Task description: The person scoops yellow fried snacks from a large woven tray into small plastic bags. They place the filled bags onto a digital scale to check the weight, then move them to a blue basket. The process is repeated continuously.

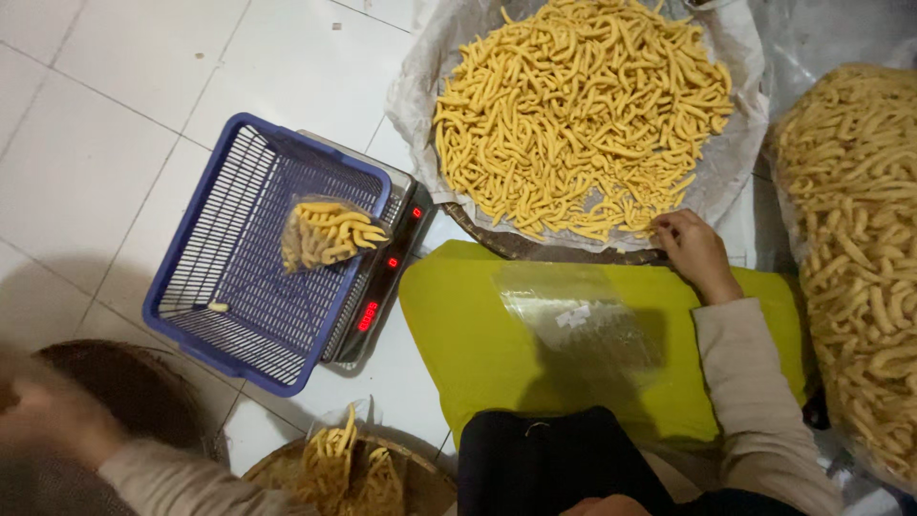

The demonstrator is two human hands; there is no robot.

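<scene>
While right hand (695, 250) rests, one basket (205, 306), one scale (382, 277).

1. R hand (695, 250) rests at the near edge of the big tray (535, 247), fingers (669, 226) touching the yellow snack sticks (583, 115) piled on its paper liner (420, 86).
2. L hand (43, 416) blurred at lower left, over a dark round basket (143, 382); grip can't be told.
3. Blue plastic basket (191, 325) sits on a digital scale (382, 287), w/ one small filled bag (325, 234) inside.
4. Empty clear bags (583, 320) lie on the yellow-green cloth (458, 315) over the lap.
5. Large clear sack of sticks (860, 258) at far right; more sticks in a woven tray (287, 468) at the bottom.
</scene>
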